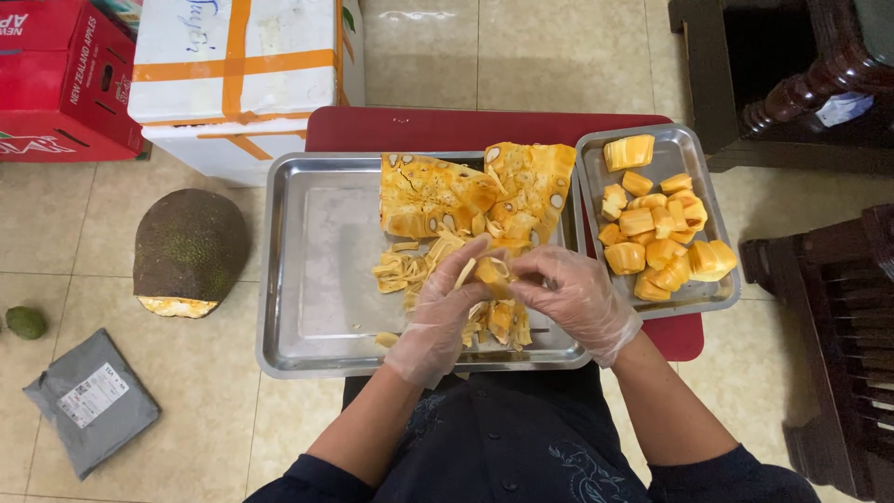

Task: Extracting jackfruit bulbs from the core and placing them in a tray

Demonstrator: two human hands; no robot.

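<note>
Both gloved hands over the big steel tray [307,261]: left hand [442,312] and right hand [573,298] pinch one jackfruit pod [491,275], mid-strip, probably pulling fibres. Next needs a clean pull. Cleaned pods [656,237] sit right of the tray.

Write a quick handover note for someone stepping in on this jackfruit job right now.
Left hand and right hand, both in clear gloves, together hold one jackfruit pod over the large steel tray.
Two opened jackfruit slabs lie at the tray's far side, with pale fibre scraps beside the hands.
Done: a pile of cleaned pods fills the small tray on the right.
Left: the slabs still hold pods; an uncut jackfruit chunk sits on the floor.
</note>
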